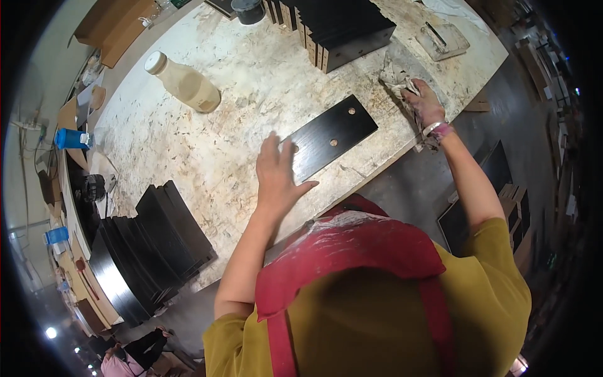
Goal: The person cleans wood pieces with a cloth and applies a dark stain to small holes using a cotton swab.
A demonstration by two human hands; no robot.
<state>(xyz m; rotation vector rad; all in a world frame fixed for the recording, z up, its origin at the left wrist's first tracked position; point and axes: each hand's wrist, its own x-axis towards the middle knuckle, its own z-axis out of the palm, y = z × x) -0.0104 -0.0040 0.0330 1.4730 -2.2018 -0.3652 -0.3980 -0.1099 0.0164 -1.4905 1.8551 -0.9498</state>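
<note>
On the stained tabletop point(232, 69), my spread left hand point(277, 171) likely steadied the board point(347, 130) at eight o'clock; my right hand point(428, 105) clutched a rag point(407, 108) at two.

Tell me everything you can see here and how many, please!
Table: one, stained white, middle
Loose board: one, black, on the table
Far boards: many, black with brown edges, table's far side
Left boards: many, black, table's near left
Bottle: one, cream with white cap, beyond the left hand
Pot: one, dark grey, far edge
Block with handle: one, pale grey, far right
Rag: one, dirty white, table's right edge
Box: one, brown, top left
Blue containers: two, blue, left side
Co-worker: one, pink top, bottom left
Clutter: uncountable, mixed colours, blurry rim
Apron: one, red, on the person
Left hand: one, bare, at the loose board
Right hand: one, stained, on the rag
</note>
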